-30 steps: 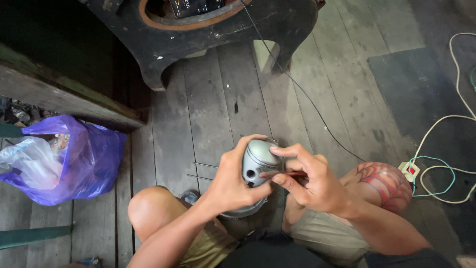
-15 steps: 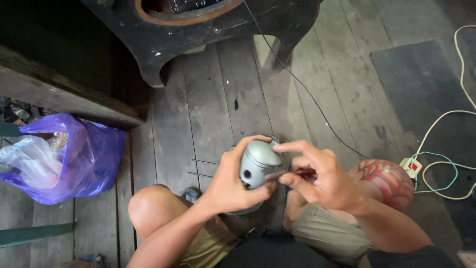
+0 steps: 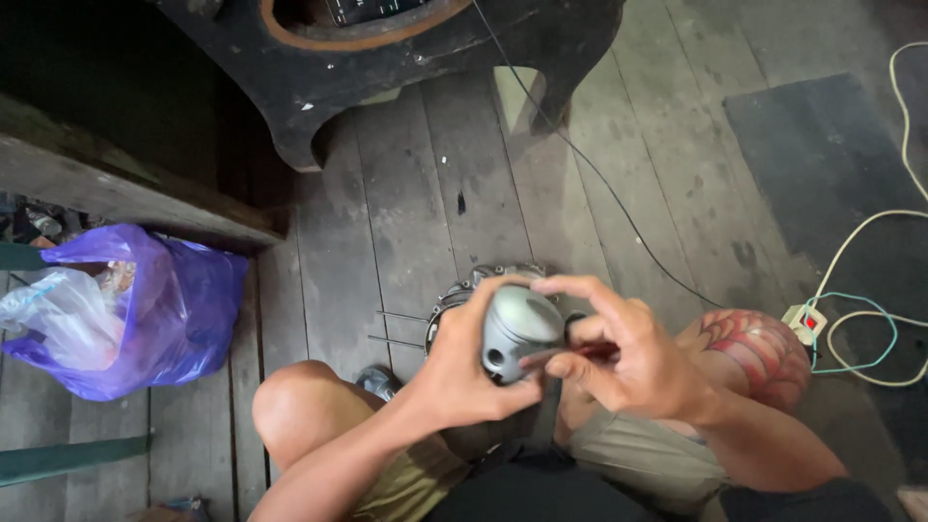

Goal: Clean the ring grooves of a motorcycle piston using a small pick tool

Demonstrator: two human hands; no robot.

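Note:
I sit on a wooden plank floor with my knees apart. My left hand (image 3: 464, 372) wraps around a rounded grey metal casing (image 3: 517, 329) and holds it up in front of me. My right hand (image 3: 623, 353) pinches a thin red-handled tool (image 3: 580, 356) whose tip rests against the casing's side. Below the casing, a round metal part with a toothed rim (image 3: 462, 288) lies on the floor, mostly hidden by my hands. Two thin metal rods (image 3: 396, 329) lie beside it to the left.
A purple plastic bag (image 3: 145, 309) with clear bags inside sits at the left. A dark curved wooden piece with a round hole (image 3: 387, 68) stands ahead. A dark mat (image 3: 831, 184), white and green cables and a small white plug block (image 3: 804, 322) lie at the right.
The casing has turned slightly in my left hand, and my right hand has shifted a little over it with the red tool. The view has drifted somewhat.

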